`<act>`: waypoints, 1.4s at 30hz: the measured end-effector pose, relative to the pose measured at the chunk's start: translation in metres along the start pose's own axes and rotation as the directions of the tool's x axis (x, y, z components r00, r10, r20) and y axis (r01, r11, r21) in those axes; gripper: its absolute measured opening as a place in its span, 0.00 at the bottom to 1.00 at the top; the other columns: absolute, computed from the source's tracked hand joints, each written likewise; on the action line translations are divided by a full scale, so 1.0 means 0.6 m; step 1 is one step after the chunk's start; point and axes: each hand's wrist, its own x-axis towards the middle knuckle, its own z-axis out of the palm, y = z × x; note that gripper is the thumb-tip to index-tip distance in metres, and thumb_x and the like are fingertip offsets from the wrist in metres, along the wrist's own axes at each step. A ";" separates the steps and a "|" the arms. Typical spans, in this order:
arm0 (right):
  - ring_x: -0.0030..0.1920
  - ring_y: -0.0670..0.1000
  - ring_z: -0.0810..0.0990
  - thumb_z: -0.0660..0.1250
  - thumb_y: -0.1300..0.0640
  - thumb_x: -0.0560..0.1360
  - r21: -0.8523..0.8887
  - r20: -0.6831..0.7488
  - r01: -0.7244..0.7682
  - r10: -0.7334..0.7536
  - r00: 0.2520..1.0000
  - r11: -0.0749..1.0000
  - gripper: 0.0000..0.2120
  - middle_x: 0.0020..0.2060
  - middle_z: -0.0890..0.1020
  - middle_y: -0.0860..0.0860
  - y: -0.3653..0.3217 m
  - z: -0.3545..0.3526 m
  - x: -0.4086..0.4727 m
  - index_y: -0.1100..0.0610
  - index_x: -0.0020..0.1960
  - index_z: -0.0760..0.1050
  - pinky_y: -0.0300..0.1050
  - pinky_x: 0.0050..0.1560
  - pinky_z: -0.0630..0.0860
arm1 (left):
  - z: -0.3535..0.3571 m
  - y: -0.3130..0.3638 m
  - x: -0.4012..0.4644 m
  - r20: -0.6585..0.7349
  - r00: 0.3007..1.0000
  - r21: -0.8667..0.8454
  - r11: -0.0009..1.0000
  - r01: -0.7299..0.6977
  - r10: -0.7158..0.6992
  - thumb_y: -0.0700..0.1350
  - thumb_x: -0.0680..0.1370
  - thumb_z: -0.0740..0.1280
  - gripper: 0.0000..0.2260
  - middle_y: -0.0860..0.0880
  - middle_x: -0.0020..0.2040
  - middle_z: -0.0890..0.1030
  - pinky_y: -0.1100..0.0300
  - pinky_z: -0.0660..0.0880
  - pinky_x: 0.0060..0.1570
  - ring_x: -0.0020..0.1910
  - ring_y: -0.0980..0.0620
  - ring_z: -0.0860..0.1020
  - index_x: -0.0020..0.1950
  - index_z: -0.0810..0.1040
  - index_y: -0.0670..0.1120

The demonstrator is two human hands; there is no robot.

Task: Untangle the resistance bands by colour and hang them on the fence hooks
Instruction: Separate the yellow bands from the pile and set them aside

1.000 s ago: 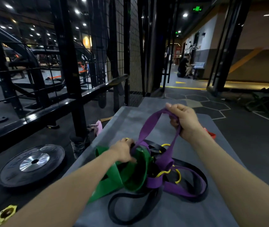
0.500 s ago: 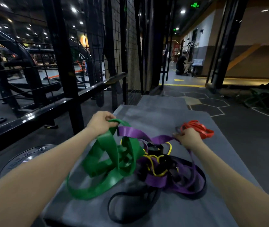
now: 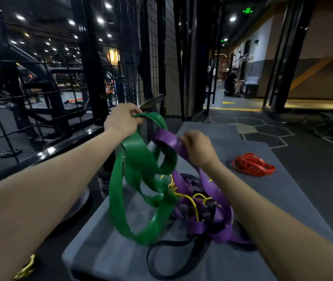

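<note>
Left hand [image 3: 122, 120], fingers curled tight around the top of the green band [image 3: 141, 175], lifts its loops above the grey mat [image 3: 283, 199]; right hand [image 3: 197, 149], fingers closed, grips the purple band [image 3: 182, 148] just beside them. Below both sets of fingers, yellow band [image 3: 192, 197] and black band [image 3: 173, 245] lie knotted with the purple; the red band [image 3: 252, 164] rests apart, to the right of the right fingers

left grip [image 3: 122, 121]: bare | right grip [image 3: 197, 151]: bare | forearms: unsleeved
</note>
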 end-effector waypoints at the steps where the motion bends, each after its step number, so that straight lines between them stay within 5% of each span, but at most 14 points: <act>1: 0.39 0.59 0.71 0.58 0.56 0.80 0.062 -0.057 -0.016 0.020 0.998 0.998 0.19 0.36 0.76 0.60 -0.003 -0.008 0.005 0.55 0.31 0.59 0.45 0.37 0.57 | -0.006 -0.003 0.005 -0.035 0.999 -0.020 0.999 0.028 -0.028 0.47 0.74 0.70 0.05 0.53 0.46 0.77 0.56 0.72 0.43 0.44 0.48 0.76 0.46 0.77 0.55; 4: 0.31 0.55 0.74 0.56 0.57 0.80 0.364 -0.147 -0.154 0.219 0.965 0.919 0.18 0.31 0.73 0.54 0.010 -0.031 0.017 0.54 0.32 0.63 0.46 0.35 0.68 | -0.010 -0.027 0.012 -0.059 0.990 -0.003 0.991 0.130 -0.130 0.48 0.76 0.66 0.09 0.51 0.49 0.76 0.50 0.77 0.48 0.47 0.43 0.78 0.56 0.74 0.54; 6: 0.28 0.55 0.74 0.55 0.57 0.80 0.404 -0.159 -0.218 0.303 0.940 0.889 0.16 0.30 0.74 0.56 0.031 -0.042 0.014 0.58 0.34 0.67 0.48 0.35 0.72 | -0.001 -0.057 0.009 -0.012 0.980 0.055 0.979 0.199 -0.198 0.49 0.78 0.61 0.14 0.47 0.52 0.77 0.49 0.77 0.48 0.47 0.41 0.79 0.64 0.70 0.54; 9: 0.33 0.58 0.75 0.55 0.58 0.81 0.198 -0.090 -0.272 0.294 0.952 0.942 0.13 0.35 0.75 0.62 0.067 -0.038 -0.009 0.63 0.39 0.67 0.48 0.38 0.68 | 0.040 -0.104 -0.011 0.126 0.962 0.101 0.968 0.230 -0.242 0.47 0.79 0.58 0.14 0.42 0.52 0.78 0.51 0.76 0.46 0.44 0.43 0.78 0.65 0.69 0.51; 13: 0.50 0.68 0.75 0.57 0.58 0.80 -0.054 -0.038 -0.291 0.289 0.957 0.955 0.13 0.46 0.78 0.70 0.118 -0.020 -0.050 0.64 0.40 0.69 0.50 0.40 0.62 | 0.088 -0.162 -0.053 0.212 0.907 0.103 0.931 0.349 -0.363 0.48 0.78 0.58 0.08 0.42 0.54 0.77 0.49 0.76 0.53 0.46 0.41 0.77 0.54 0.74 0.51; 19: 0.52 0.68 0.76 0.56 0.57 0.79 -0.217 -0.068 -0.370 0.364 0.929 0.904 0.12 0.49 0.79 0.68 0.175 -0.009 -0.075 0.65 0.47 0.73 0.49 0.41 0.62 | 0.123 -0.216 -0.102 0.303 0.849 0.223 0.898 0.379 -0.433 0.57 0.76 0.61 0.22 0.36 0.61 0.73 0.44 0.72 0.59 0.56 0.36 0.75 0.66 0.68 0.45; 23: 0.54 0.67 0.76 0.56 0.55 0.79 -0.310 -0.031 -0.359 0.368 0.929 0.881 0.14 0.52 0.79 0.66 0.176 0.007 -0.089 0.64 0.51 0.74 0.52 0.44 0.69 | 0.144 -0.186 -0.140 0.453 0.826 0.337 0.922 0.189 -0.335 0.51 0.73 0.69 0.30 0.39 0.67 0.62 0.48 0.68 0.64 0.62 0.36 0.71 0.71 0.61 0.47; 27: 0.52 0.64 0.78 0.60 0.45 0.77 -0.301 0.037 -0.326 0.352 0.935 0.896 0.19 0.47 0.81 0.63 0.171 0.012 -0.106 0.61 0.42 0.75 0.52 0.46 0.72 | 0.160 -0.143 -0.180 0.506 0.862 0.161 0.985 -0.065 -0.025 0.52 0.72 0.71 0.26 0.44 0.64 0.66 0.52 0.68 0.63 0.62 0.43 0.72 0.66 0.67 0.47; 30: 0.50 0.60 0.79 0.62 0.37 0.73 -0.297 0.108 -0.315 0.359 0.927 0.902 0.22 0.43 0.80 0.57 0.166 0.008 -0.114 0.55 0.37 0.71 0.47 0.43 0.70 | 0.163 -0.148 -0.212 0.697 0.714 0.255 0.908 -0.332 0.066 0.59 0.68 0.72 0.29 0.49 0.63 0.69 0.52 0.67 0.64 0.65 0.48 0.68 0.65 0.68 0.53; 32: 0.48 0.59 0.78 0.65 0.35 0.70 -0.302 0.174 -0.306 0.368 0.913 0.903 0.22 0.41 0.79 0.55 0.169 0.004 -0.118 0.55 0.36 0.69 0.45 0.41 0.68 | 0.160 -0.163 -0.222 0.733 0.679 0.359 0.824 -0.439 0.041 0.58 0.68 0.72 0.28 0.51 0.63 0.68 0.52 0.67 0.62 0.64 0.48 0.67 0.64 0.67 0.54; 37: 0.51 0.60 0.78 0.69 0.42 0.71 -0.249 0.272 -0.271 0.336 0.902 0.930 0.17 0.44 0.80 0.58 0.180 0.014 -0.127 0.56 0.42 0.73 0.46 0.43 0.68 | 0.140 -0.167 -0.210 0.600 0.799 0.310 0.912 -0.269 0.032 0.46 0.75 0.68 0.09 0.50 0.50 0.73 0.57 0.69 0.49 0.48 0.49 0.72 0.51 0.69 0.48; 42: 0.44 0.60 0.78 0.63 0.43 0.75 -0.173 0.194 -0.258 0.289 0.937 0.951 0.19 0.34 0.75 0.54 0.169 0.010 -0.118 0.55 0.34 0.67 0.46 0.39 0.67 | 0.095 -0.136 -0.152 0.354 0.932 -0.026 0.997 -0.073 0.077 0.38 0.75 0.68 0.06 0.45 0.51 0.77 0.57 0.69 0.53 0.56 0.43 0.75 0.50 0.75 0.42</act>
